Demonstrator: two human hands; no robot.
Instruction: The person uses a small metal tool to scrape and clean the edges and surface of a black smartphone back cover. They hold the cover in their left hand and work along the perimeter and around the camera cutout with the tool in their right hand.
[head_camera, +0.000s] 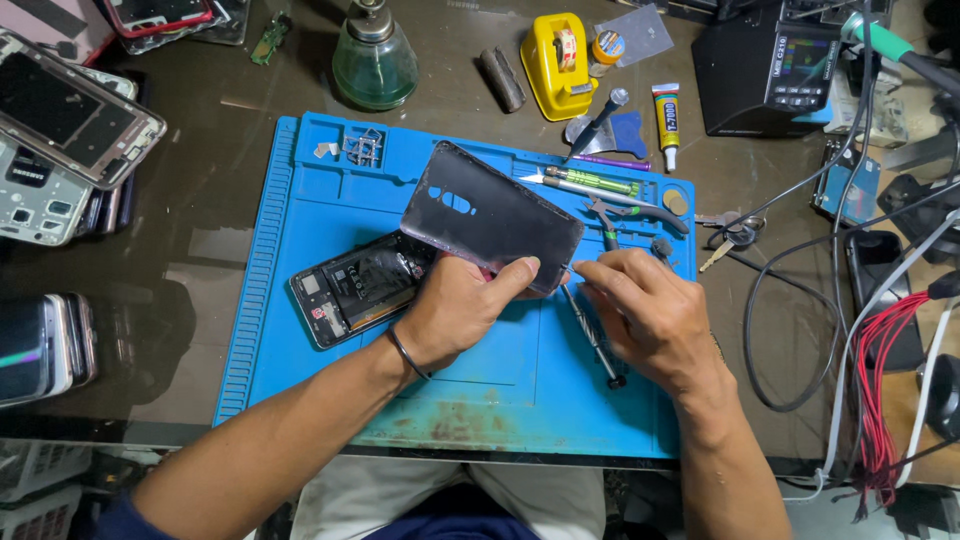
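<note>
Above the blue repair mat (300, 330), the left hand (455, 305) clamps the detached phone back cover (490, 215); the right hand (650, 315) pinches its edge, and the opened phone (355, 285) awaits beneath.

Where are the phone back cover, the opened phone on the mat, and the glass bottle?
phone back cover (490, 215): head view, middle of its dark inner face.
opened phone (355, 288): head view, exposed battery area.
glass bottle (374, 62): head view, green rounded body.
</note>
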